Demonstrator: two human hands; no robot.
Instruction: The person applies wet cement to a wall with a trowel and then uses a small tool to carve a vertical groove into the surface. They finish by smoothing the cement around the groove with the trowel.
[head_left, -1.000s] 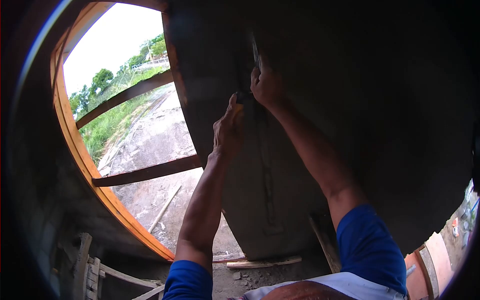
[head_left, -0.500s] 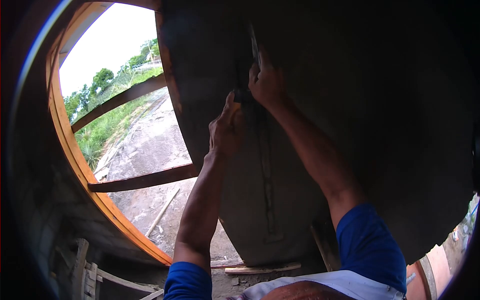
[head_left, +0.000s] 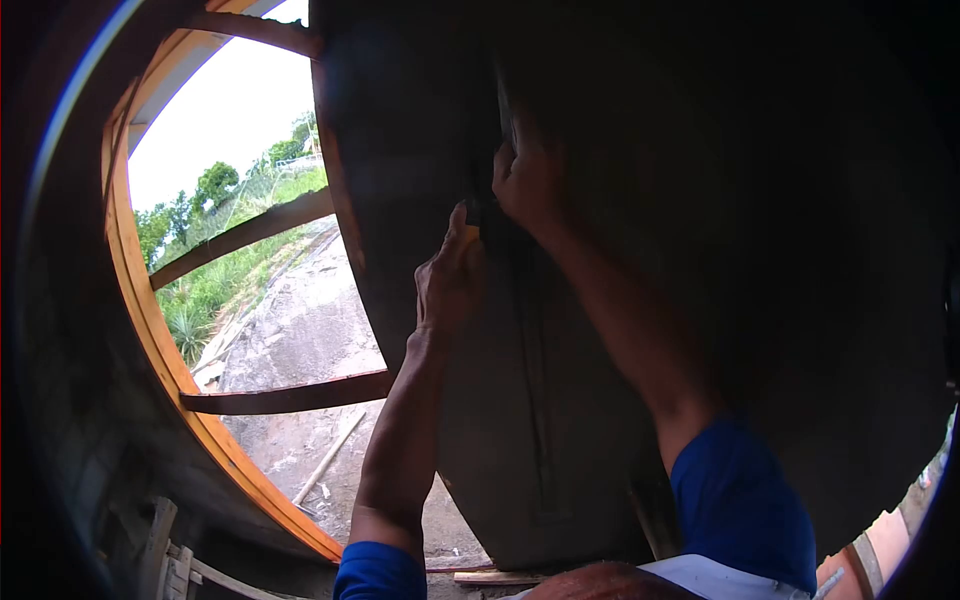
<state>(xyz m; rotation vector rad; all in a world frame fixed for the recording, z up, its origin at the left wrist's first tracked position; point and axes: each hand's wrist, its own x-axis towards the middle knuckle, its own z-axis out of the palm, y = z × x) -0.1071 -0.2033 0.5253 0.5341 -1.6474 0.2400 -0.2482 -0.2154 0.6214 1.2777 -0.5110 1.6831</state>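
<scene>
Both arms reach up to a dark wall (head_left: 800, 250) with a narrow vertical strip or groove (head_left: 540, 420) running down it. My right hand (head_left: 530, 185) is closed around a tool with a thin, flat metal blade (head_left: 503, 105), which looks like a trowel. The blade lies nearly upright along the wall. Lower and to its left, my left hand (head_left: 447, 285) grips a tool with a yellow-orange handle (head_left: 470, 238), the thumb pointing up. Its dark end is near the strip, but deep shadow hides its shape and whether it touches the wall.
To the left, a window opening with an orange wooden frame (head_left: 165, 340) has dark crossbars (head_left: 290, 393). Outside are a rocky slope (head_left: 300, 310) and greenery. Wooden pieces (head_left: 160, 545) stand at lower left, and a board (head_left: 500, 577) lies below the wall.
The view has tilted up a little, so window and wall sit lower. Both hands keep their grips and stay near the strip. The right hand's blade now shows more dimly.
</scene>
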